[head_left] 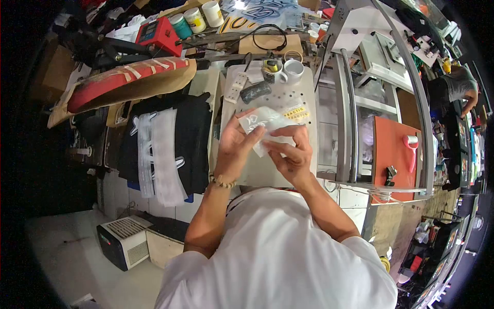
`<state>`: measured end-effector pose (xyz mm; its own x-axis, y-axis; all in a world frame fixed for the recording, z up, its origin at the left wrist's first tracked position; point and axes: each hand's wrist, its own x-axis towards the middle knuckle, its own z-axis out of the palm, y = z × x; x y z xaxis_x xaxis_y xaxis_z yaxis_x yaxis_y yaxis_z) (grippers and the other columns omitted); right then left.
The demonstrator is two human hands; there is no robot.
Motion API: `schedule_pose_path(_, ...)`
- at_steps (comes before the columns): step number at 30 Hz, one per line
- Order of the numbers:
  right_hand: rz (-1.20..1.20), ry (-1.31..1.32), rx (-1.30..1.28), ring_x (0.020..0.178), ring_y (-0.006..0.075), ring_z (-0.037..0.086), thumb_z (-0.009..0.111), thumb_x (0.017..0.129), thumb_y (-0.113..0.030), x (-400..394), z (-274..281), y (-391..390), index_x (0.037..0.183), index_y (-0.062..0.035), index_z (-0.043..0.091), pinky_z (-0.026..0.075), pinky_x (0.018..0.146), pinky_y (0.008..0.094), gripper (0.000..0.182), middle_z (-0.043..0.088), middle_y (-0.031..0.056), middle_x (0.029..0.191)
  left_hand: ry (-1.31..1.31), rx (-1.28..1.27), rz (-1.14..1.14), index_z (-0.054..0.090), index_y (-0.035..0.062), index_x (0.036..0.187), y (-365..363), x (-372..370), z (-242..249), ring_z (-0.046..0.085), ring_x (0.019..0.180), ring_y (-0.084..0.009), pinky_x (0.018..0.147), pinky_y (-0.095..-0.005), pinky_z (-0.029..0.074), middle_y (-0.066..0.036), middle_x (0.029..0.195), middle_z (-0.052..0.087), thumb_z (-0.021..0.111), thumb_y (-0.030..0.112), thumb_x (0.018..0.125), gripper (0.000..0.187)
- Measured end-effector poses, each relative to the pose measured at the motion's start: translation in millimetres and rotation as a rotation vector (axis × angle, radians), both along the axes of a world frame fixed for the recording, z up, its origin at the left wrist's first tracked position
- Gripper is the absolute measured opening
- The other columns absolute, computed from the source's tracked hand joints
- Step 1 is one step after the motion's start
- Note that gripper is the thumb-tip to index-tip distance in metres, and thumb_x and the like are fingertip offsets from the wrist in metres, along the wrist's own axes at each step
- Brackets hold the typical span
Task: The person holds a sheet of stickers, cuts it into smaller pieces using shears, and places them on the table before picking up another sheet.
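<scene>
A thin translucent sheet with white lettering (253,119) is held up over the pale perforated board (247,172). My left hand (237,141) grips its left side, thumb across the front. My right hand (292,154) pinches the sheet's right side with bent fingers. Just behind the sheet lies a clear piece with yellow and black lettering (296,112). Farther back on the board are a dark wrapped roll (256,92), a white mug (293,71), a yellow and black tape measure (271,65) and a white power strip (236,87).
On the left, translucent strips (163,157) lie over black fabric (198,134), with a red padded form (126,82) behind. A metal frame (346,118) and an orange board (393,139) with a pink-handled tool (410,154) stand right. Another person (460,85) is at far right.
</scene>
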<state>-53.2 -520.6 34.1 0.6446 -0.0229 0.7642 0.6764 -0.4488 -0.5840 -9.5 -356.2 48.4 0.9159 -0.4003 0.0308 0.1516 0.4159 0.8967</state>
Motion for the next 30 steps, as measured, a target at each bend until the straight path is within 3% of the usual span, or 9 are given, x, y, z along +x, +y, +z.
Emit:
schedule_pose_path(2,-0.212,0.174,0.015,0.085,0.0245,0.054,0.077,0.066,0.002,-13.8,-1.0,9.0,0.093,-0.0072,0.073,0.044,0.08,0.0331,0.028,0.058,0.0101,0.092,-0.059,0.208,0.054,0.046,-0.0003,0.132,-1.6,10.6,-1.8,0.063,0.104,-0.0163,0.091,-0.0331,0.052,-0.014,0.12,0.063,0.063,0.009,0.092,0.045)
schedule_pose_path(3,-0.196,0.172,0.051,0.082,0.0219,0.05,0.074,0.07,0.002,-19.9,-16.5,4.3,0.115,-0.0068,0.065,0.043,0.079,0.0334,0.047,0.052,0.0078,0.092,0.043,0.094,0.076,0.051,-0.0005,0.127,-3.8,13.6,-0.6,0.065,0.098,-0.0165,0.088,-0.0319,0.055,-0.013,0.113,0.066,0.062,-0.006,0.088,0.041)
schedule_pose_path(6,0.052,0.398,0.472,0.08,0.0191,0.049,0.068,0.077,0.003,-40.0,-52.5,-3.4,0.139,-0.0066,0.043,0.043,0.076,0.0339,0.067,0.052,0.0086,0.094,0.038,0.004,0.085,0.051,0.0001,0.126,-0.9,21.9,-5.8,0.065,0.098,-0.017,0.089,-0.0342,0.056,-0.013,0.112,0.065,0.062,-0.004,0.088,0.04)
schedule_pose_path(7,0.226,0.642,0.539,0.092,0.0203,0.055,0.067,0.086,-0.007,-41.9,-57.8,-11.5,0.153,-0.0145,0.012,0.045,0.082,0.0351,0.087,0.053,0.0129,0.105,0.041,0.003,0.085,0.051,0.0001,0.126,0.4,24.7,-8.7,0.065,0.098,-0.017,0.089,-0.0342,0.056,-0.013,0.112,0.065,0.062,-0.004,0.088,0.04)
schedule_pose_path(11,0.513,0.659,0.913,0.128,0.0293,0.05,0.06,0.094,-0.039,-26.8,-48.5,-2.0,0.154,-0.0316,-0.014,0.041,0.102,0.044,0.095,0.043,0.0195,0.141,0.106,0.019,0.025,0.051,0.0007,0.124,-1.9,30.4,-19.1,0.066,0.096,-0.0169,0.088,-0.0319,0.056,-0.013,0.109,0.066,0.067,-0.002,0.087,0.041)
schedule_pose_path(16,0.629,0.664,1.311,0.125,0.0263,0.05,0.058,0.096,-0.029,-4.6,-22.8,-4.5,0.154,-0.0367,-0.01,0.04,0.103,0.0408,0.09,0.042,0.0142,0.146,0.158,0.015,0.009,0.05,0.0011,0.125,-1.4,33.4,-29.8,0.067,0.094,-0.0175,0.086,-0.0326,0.057,-0.012,0.105,0.067,0.067,-0.003,0.087,0.041)
schedule_pose_path(22,0.862,0.538,1.535,0.116,0.0182,0.056,0.058,0.094,-0.005,3.0,-64.6,-10.4,0.141,-0.0203,0.051,0.044,0.097,0.0375,0.051,0.058,0.0133,0.131,0.213,0.066,0.126,0.049,0.0013,0.125,-2.2,34.6,-33.5,0.069,0.086,-0.0191,0.083,-0.0343,0.058,-0.012,0.1,0.067,0.066,-0.002,0.087,0.041)
schedule_pose_path(24,0.587,0.631,1.234,0.104,0.015,0.061,0.06,0.092,-0.001,-0.4,-63.5,-8.3,0.128,-0.0061,0.062,0.046,0.093,0.0317,0.036,0.063,0.0105,0.124,0.169,0.123,0.078,0.05,0.0022,0.125,-2.7,34.7,-37.5,0.069,0.084,-0.0188,0.077,-0.0313,0.058,-0.012,0.097,0.068,0.067,0.0,0.087,0.042)
schedule_pose_path(30,0.111,0.677,0.979,0.099,0.0107,0.06,0.067,0.089,-0.004,9.0,-61.8,-14.6,0.133,0.0011,0.055,0.049,0.087,0.0252,0.045,0.062,0.01,0.124,0.082,0.497,0.193,0.057,0.0022,0.118,29.0,44.2,-86.1,0.069,0.085,-0.0182,0.068,-0.0288,0.056,-0.011,0.094,0.069,0.063,0.013,0.093,0.028)
